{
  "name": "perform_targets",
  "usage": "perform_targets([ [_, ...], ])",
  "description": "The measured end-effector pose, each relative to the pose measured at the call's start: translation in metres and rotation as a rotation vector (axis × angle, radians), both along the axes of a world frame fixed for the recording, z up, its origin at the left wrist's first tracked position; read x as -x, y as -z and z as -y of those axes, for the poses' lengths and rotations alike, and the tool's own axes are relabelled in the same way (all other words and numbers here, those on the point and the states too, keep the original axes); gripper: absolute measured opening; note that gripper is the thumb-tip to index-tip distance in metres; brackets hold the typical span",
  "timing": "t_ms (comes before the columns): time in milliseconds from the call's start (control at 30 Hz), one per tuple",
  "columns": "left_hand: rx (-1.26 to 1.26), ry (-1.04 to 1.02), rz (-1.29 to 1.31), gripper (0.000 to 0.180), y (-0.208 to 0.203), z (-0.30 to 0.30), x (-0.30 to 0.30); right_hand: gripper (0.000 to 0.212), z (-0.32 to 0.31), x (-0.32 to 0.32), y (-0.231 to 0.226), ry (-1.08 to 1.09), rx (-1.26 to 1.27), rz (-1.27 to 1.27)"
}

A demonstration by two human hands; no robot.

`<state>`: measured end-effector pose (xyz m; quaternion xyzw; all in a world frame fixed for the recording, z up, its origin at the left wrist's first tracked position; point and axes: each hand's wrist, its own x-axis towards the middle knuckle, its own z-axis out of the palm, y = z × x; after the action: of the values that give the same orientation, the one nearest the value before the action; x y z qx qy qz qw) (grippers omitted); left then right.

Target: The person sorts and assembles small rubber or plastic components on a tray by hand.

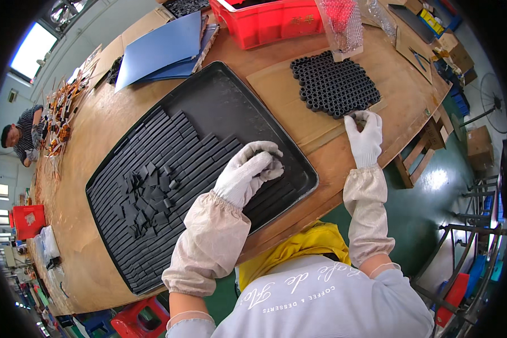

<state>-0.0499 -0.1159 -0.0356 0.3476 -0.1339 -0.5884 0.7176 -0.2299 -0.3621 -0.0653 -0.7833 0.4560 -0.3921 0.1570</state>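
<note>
My left hand [252,170], in a white glove, is curled above the right part of a black tray [239,96]. Its fingers are closed, and whatever lies in them is hidden. Under and beside it, rows of flat black strips [169,132] line the tray, with a loose heap of short black pieces [146,200] on top. My right hand [365,137], gloved too, pinches at the near corner of a cluster of short black tubes [338,81]. These tubes stand upright, packed together, on a cardboard sheet [287,121].
Behind the tray lie blue sheets [160,50]. A red bin [267,25] and bubble wrap [343,28] stand at the far side. Copper-coloured wound parts [62,118] are heaped at the left, near another person [25,135]. A wooden pallet [422,152] is beyond the table's right edge.
</note>
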Motion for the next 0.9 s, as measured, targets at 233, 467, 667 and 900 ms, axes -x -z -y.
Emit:
perform_targets([
  [233, -0.152, 0.008, 0.091, 0.013, -0.006, 0.001, 0.002, 0.027, -0.057, -0.005, 0.002, -0.35, -0.372, 0.605],
  [467, -0.181, -0.144, -0.031, 0.025, -0.026, -0.002, 0.001, 0.022, -0.101, -0.022, -0.035, -0.585, -0.248, 0.248],
  [667, -0.258, -0.164, 1.293, 0.019, -0.034, -0.005, 0.004, 0.019, -0.12, -0.019, -0.036, -0.664, -0.282, 0.256],
  [900, 0.136, -0.251, 1.891, 0.017, -0.047, -0.003, 0.012, 0.019, -0.127, -0.009, -0.039, -0.592, -0.318, 0.295],
])
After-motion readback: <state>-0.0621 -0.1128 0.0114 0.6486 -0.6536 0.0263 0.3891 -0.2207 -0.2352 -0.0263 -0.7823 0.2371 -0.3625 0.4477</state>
